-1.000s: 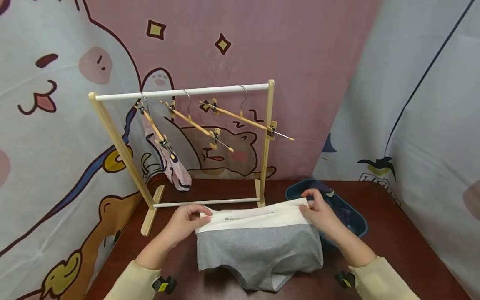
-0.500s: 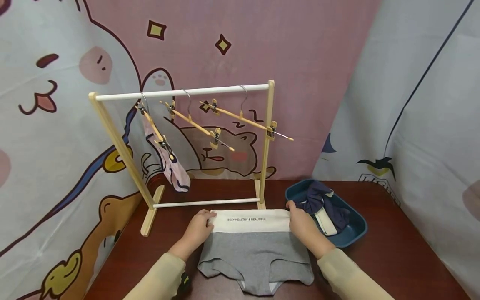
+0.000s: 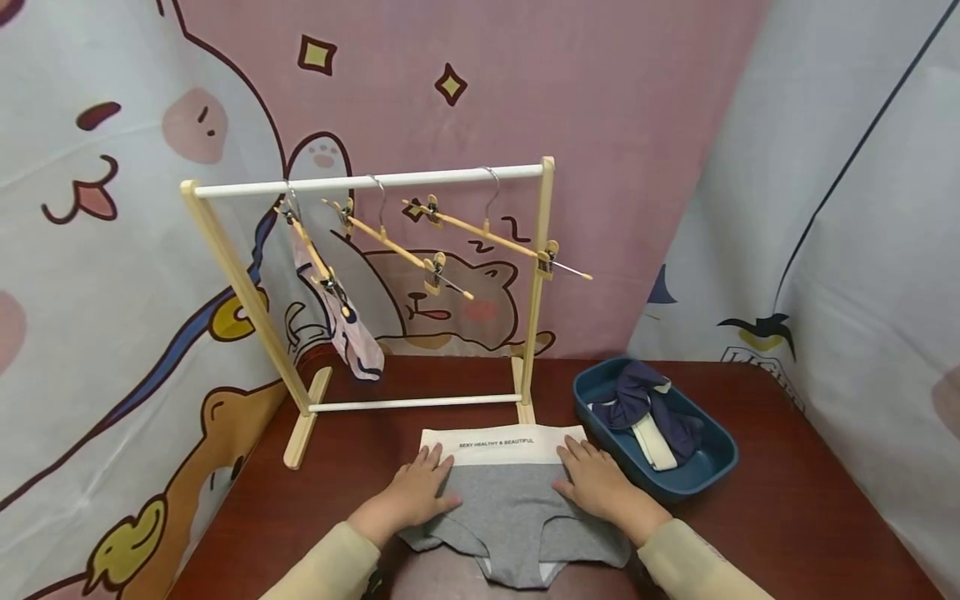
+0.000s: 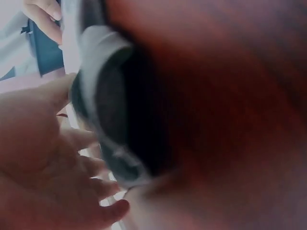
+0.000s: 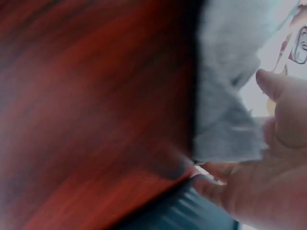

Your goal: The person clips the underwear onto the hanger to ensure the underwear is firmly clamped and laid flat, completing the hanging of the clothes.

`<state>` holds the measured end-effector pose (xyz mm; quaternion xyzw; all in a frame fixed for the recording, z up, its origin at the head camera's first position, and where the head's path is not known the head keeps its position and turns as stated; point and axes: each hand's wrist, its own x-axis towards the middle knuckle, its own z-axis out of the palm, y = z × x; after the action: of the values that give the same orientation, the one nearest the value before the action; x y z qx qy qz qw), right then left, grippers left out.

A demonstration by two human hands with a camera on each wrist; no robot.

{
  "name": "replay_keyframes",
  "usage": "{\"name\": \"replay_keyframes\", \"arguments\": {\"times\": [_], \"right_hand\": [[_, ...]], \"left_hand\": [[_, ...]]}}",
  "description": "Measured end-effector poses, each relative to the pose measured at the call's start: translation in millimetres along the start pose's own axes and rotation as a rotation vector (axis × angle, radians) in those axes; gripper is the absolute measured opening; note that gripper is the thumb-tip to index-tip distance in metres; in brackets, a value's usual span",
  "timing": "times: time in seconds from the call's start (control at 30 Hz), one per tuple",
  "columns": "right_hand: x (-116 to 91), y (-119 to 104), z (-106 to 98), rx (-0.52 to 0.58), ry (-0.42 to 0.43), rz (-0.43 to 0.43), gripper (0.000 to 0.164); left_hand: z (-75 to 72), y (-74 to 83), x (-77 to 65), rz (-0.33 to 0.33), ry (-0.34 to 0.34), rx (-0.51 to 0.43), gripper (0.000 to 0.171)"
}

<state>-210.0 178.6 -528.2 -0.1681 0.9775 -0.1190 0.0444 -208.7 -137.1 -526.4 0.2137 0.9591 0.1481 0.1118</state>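
Note:
A pair of grey underpants (image 3: 510, 508) with a wide white waistband lies spread on the dark red-brown table, waistband toward the rack and printed lettering facing up. My left hand (image 3: 416, 492) rests on its left side, fingers spread over the band's edge. On the right side my right hand (image 3: 600, 483) lies likewise, fingers extended across the cloth. Both wrist views show the grey fabric (image 4: 108, 91) beside straight or relaxed fingers, blurred. The lower leg openings are a little rumpled, with the crotch end pointing toward me.
Behind stands a wooden drying rack (image 3: 540, 292) with a white bar. Two bare clip hangers (image 3: 390, 242) hang there, and another carries a pink garment (image 3: 348, 333). A blue basin (image 3: 705, 479) with dark navy clothing (image 3: 645, 400) sits close by my right hand.
The underpants went from being held up by the waistband to lying flat on the table. Both hands have let go of the band's corners and now rest on the cloth.

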Motion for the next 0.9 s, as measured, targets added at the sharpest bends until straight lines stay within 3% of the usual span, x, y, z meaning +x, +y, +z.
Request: {"name": "replay_keyframes", "arguments": {"times": [0.1,0.23,0.4,0.47,0.53,0.6,0.77,0.83,0.9], "right_hand": [[-0.4,5.1,2.6,0.020,-0.060,0.003,0.066],[-8.4,5.8,-2.9,0.089,-0.060,0.015,0.071],[-31.4,4.1,-18.7,0.176,-0.078,0.179,0.083],[-41.7,7.0,-23.2,0.191,-0.124,0.255,0.085],[-50.8,12.7,-25.0,0.207,-0.179,0.284,0.083],[-57.3,19.0,-24.8,0.239,-0.221,0.288,0.071],[-62.6,30.6,-21.2,0.368,-0.248,0.151,0.035],[-62.9,31.8,-21.0,0.504,-0.253,0.110,0.029],[-63.3,30.6,-22.0,0.727,-0.270,0.120,0.031]], "left_hand": [[4.5,-2.3,0.5,-0.025,-0.050,0.050,0.080],[6.8,-7.1,-0.4,-0.080,0.021,0.036,0.087],[0.9,-4.8,-18.3,-0.301,0.138,-0.023,0.095],[-3.0,-3.0,-29.6,-0.379,0.139,-0.030,0.094],[-6.9,-2.5,-40.7,-0.405,0.107,-0.048,0.087],[-9.1,-3.6,-49.3,-0.358,0.065,-0.107,0.071],[-3.4,-7.6,-54.6,-0.114,0.059,-0.332,0.029],[0.3,-6.9,-52.6,-0.066,0.081,-0.441,0.019],[3.1,-4.9,-50.5,-0.058,0.070,-0.659,0.015]]}}
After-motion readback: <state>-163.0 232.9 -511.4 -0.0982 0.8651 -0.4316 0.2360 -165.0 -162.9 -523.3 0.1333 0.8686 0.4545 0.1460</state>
